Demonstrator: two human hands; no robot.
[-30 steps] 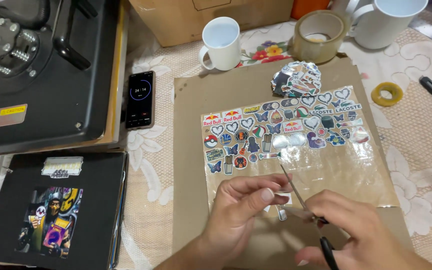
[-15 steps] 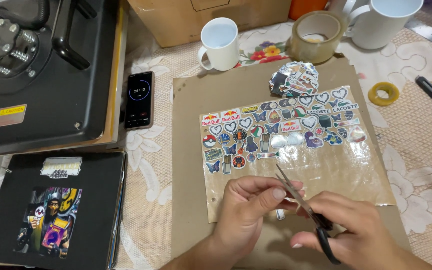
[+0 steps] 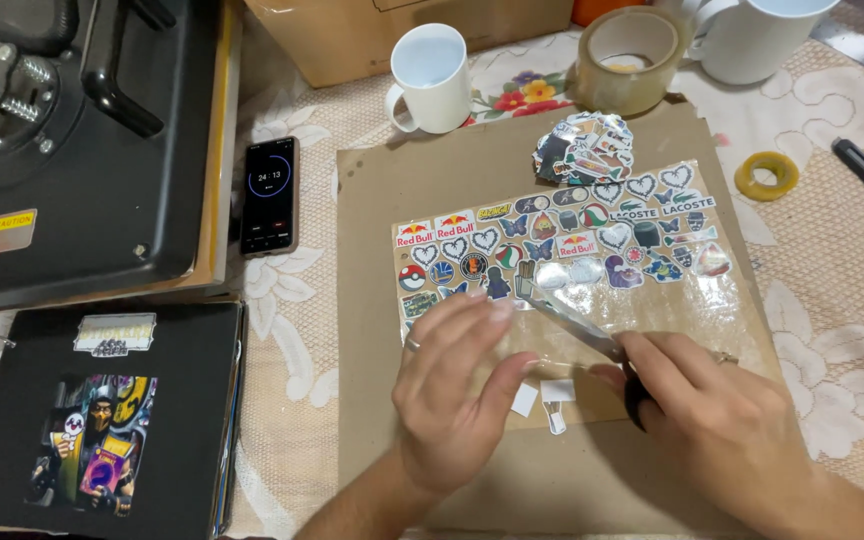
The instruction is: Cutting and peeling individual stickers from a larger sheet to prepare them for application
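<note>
Head view: left hand (image 3: 457, 385) flat, open, pinning sticker sheet (image 3: 562, 270) on cardboard (image 3: 372, 300); right hand (image 3: 717, 415) closed on scissors (image 3: 577, 325). Best cut slowly, close to outlines, sheet held taut.

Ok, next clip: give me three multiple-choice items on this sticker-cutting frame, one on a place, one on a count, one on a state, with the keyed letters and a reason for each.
1. Where does the phone lie?
A. left of the brown cardboard sheet
B. on the binder
C. inside a mug

2. How many white mugs show?
A. one
B. two
C. four

3. What is the right hand doing?
A. resting empty
B. lifting the tape roll
C. gripping scissors over the sticker sheet

Answers:
1 A: it lies on the lace cloth between heat press and cardboard.
2 B: one mug at top centre, another at top right.
3 C: the blades extend from that hand onto the sheet, which the left hand presses down.
</note>
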